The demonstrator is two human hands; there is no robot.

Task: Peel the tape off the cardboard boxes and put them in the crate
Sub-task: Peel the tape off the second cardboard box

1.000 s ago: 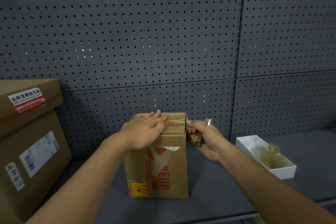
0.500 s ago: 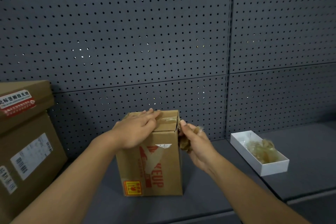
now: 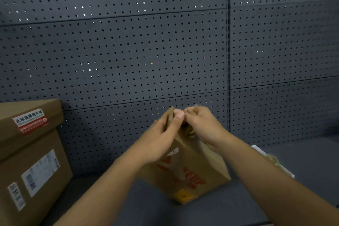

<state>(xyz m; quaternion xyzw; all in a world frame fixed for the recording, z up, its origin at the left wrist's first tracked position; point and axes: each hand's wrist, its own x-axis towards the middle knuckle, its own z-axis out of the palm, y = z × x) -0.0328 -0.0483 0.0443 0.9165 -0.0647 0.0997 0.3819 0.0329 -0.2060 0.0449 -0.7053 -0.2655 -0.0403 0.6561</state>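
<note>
A small brown cardboard box (image 3: 190, 174) with red print stands tilted on the dark shelf, blurred by motion. My left hand (image 3: 161, 141) grips the box's top left edge, thumb on the raised flap. My right hand (image 3: 201, 126) is curled at the top right of the box with a crumpled wad of clear tape (image 3: 189, 131) showing under its fingers. The white tray (image 3: 286, 171) holding peeled tape is at the right, mostly hidden behind my right forearm.
A large brown cardboard box (image 3: 31, 161) with labels stands at the left on the shelf (image 3: 143, 207). A dark pegboard wall (image 3: 128, 51) closes the back. The shelf's front edge runs along the bottom right.
The box has turned and tilted from upright. My left hand moved from lying on top to gripping the top flap. My right hand rose to the box's top, still with the tape wad.
</note>
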